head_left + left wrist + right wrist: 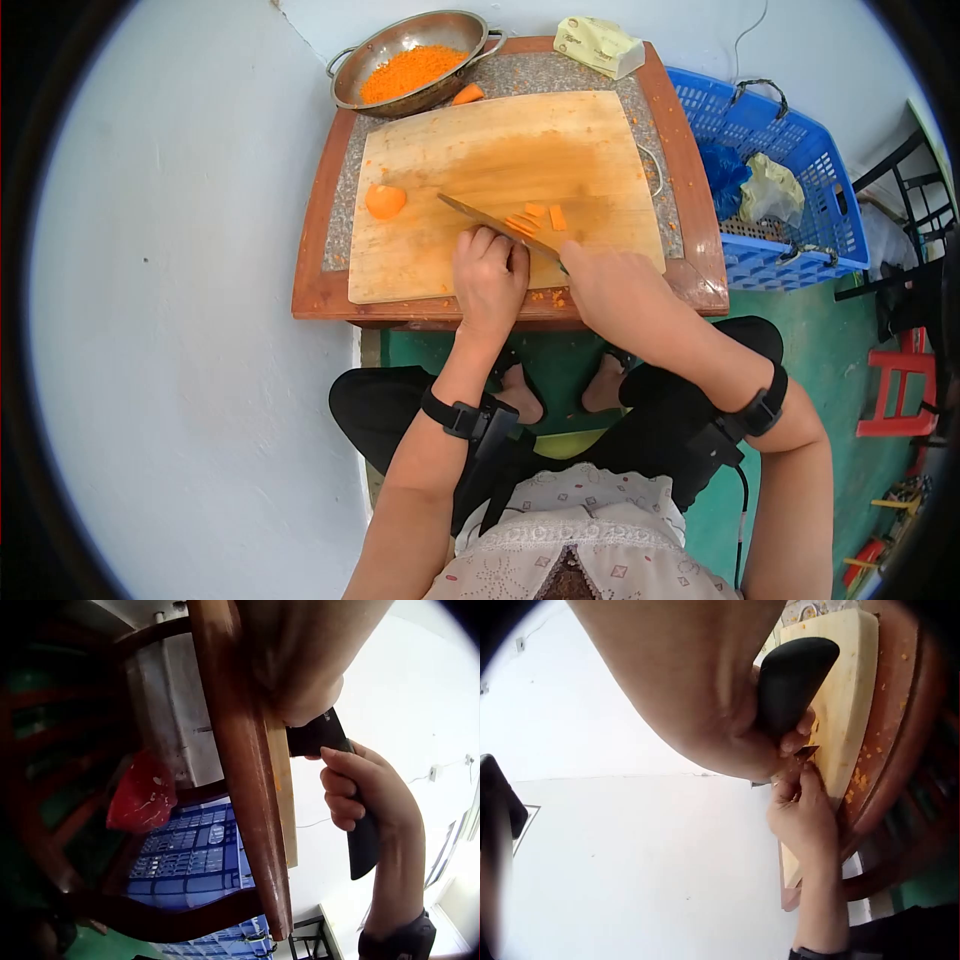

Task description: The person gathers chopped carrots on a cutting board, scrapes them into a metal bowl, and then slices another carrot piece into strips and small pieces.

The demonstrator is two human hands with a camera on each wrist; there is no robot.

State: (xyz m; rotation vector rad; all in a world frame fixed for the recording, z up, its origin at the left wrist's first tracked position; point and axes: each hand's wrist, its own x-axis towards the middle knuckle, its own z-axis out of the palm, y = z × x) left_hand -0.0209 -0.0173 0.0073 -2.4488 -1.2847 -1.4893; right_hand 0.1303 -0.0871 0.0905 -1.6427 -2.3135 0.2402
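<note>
My right hand [620, 295] grips the black handle [795, 682] of a kitchen knife [480, 215], its blade slanting low over the wooden cutting board [420, 150]. My left hand [488, 275] rests at the board's near edge with fingers curled, knuckles right beside the blade. I cannot tell what lies beneath those fingertips. Several orange carrot slices [522, 222] lie along the far side of the blade, and a loose carrot piece [557, 217] sits just right of them. A larger carrot chunk [385, 201] stands at the board's left side.
A metal pan [345, 90] holding finely chopped carrot [415, 72] stands at the back left, a carrot end [467, 94] next to it. A tissue packet [598, 46] lies at the back right. Beyond the table's right edge is a blue basket [790, 265]; a wall [200, 300] borders the left.
</note>
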